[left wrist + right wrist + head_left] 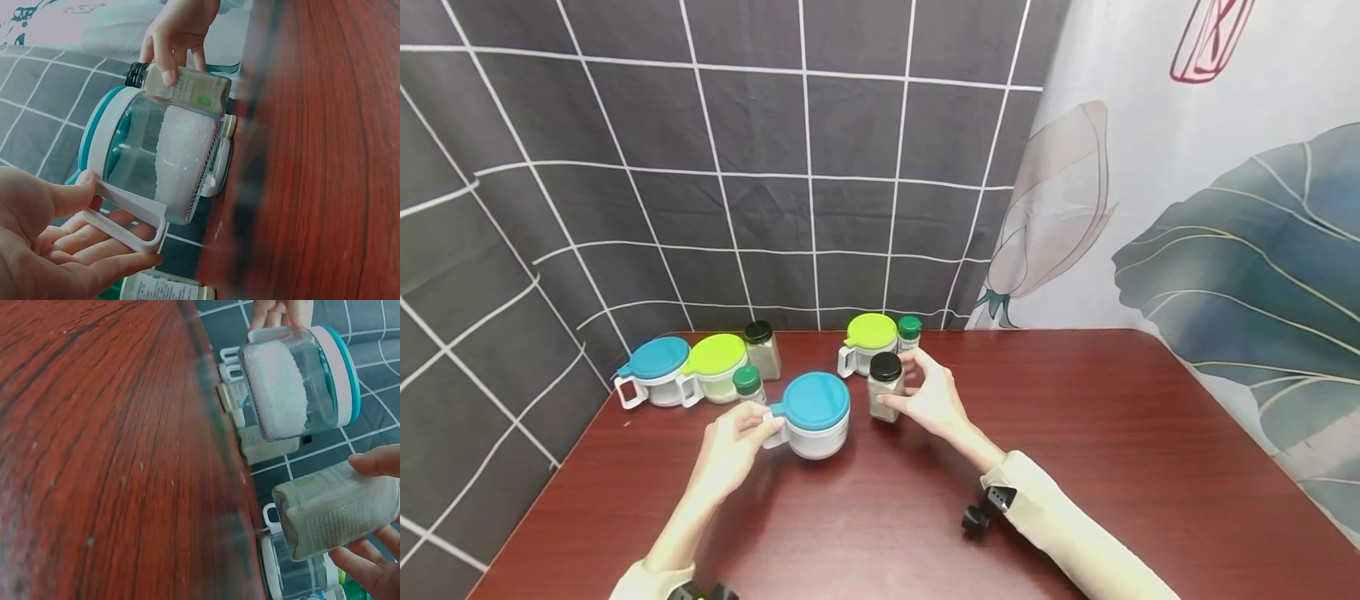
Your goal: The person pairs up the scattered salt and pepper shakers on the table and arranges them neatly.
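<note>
My left hand (pixel 730 446) pinches the white handle of a clear seasoning jar (pixel 181 156) with a blue lid (pixel 816 402). White grains fill part of that jar, and its base hangs above the table in the right wrist view. To its right, my right hand (pixel 934 398) holds a square spice bottle (pixel 337 509) with a black cap (pixel 886 367) between thumb and fingers. The bottle is slightly tilted and also raised off the table. Behind it stand a lime-lidded jar (pixel 871 333) and a small green-capped bottle (pixel 909 329).
At the back left stand a second blue-lidded jar (pixel 658 362), another lime-lidded jar (pixel 717 358), a second black-capped bottle (pixel 763 350) and a green-capped bottle (pixel 748 383), close together on the reddish-brown table (pixel 865 533). A dark gridded cloth (pixel 760 208) hangs behind the table.
</note>
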`<action>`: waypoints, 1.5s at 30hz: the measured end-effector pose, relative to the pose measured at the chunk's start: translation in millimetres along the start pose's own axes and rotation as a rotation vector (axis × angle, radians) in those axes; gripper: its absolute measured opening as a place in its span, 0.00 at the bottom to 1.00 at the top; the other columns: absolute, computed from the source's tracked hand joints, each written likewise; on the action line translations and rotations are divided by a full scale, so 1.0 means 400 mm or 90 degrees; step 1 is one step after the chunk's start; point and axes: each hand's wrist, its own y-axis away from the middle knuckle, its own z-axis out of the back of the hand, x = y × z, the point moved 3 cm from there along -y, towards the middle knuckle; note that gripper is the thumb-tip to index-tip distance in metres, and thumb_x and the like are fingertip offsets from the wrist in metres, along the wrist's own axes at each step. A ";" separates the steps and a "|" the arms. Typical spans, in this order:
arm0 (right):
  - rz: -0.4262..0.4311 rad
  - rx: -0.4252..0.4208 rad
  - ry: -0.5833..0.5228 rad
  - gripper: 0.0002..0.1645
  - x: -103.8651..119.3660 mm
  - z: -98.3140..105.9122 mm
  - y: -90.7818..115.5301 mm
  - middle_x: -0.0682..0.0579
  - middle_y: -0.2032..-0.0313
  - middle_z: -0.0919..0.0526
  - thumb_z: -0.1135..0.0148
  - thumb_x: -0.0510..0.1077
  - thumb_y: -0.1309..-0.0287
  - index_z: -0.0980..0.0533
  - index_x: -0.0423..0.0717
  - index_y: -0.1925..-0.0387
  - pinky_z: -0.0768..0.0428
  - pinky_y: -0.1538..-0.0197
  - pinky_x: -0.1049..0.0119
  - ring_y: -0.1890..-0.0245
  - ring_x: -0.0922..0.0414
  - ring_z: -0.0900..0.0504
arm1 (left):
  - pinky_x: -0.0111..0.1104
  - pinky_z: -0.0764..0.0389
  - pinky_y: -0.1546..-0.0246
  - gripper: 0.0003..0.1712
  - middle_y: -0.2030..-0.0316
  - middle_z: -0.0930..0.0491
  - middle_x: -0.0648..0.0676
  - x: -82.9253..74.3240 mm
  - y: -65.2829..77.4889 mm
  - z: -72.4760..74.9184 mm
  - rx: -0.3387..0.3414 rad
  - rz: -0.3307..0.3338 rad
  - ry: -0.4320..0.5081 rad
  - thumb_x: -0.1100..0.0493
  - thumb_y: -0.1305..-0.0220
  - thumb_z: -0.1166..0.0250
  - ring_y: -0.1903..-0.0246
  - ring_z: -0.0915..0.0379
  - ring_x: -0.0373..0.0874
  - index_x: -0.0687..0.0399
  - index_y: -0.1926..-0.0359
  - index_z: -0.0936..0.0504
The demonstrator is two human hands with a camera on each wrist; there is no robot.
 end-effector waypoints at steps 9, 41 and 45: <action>-0.006 -0.005 0.020 0.29 -0.006 0.033 0.006 0.49 0.64 0.17 0.21 0.38 0.65 0.25 0.49 0.58 0.15 0.61 0.64 0.62 0.54 0.16 | 0.48 0.22 0.49 0.11 0.57 0.15 0.62 -0.012 -0.022 -0.033 0.002 -0.005 0.014 0.59 0.39 0.35 0.50 0.20 0.57 0.62 0.60 0.19; -0.020 -0.037 0.023 0.30 -0.065 0.144 0.021 0.46 0.63 0.16 0.21 0.36 0.64 0.24 0.45 0.55 0.16 0.57 0.62 0.63 0.60 0.18 | 0.47 0.22 0.50 0.09 0.59 0.14 0.61 -0.066 -0.079 -0.152 0.018 -0.019 0.051 0.59 0.40 0.34 0.53 0.18 0.55 0.61 0.62 0.18; -0.026 -0.042 0.033 0.30 -0.070 0.157 0.023 0.46 0.63 0.16 0.21 0.37 0.64 0.24 0.46 0.55 0.16 0.57 0.60 0.64 0.59 0.18 | 0.45 0.21 0.52 0.09 0.60 0.14 0.60 -0.073 -0.082 -0.163 0.019 -0.020 0.051 0.58 0.40 0.33 0.54 0.18 0.53 0.60 0.63 0.18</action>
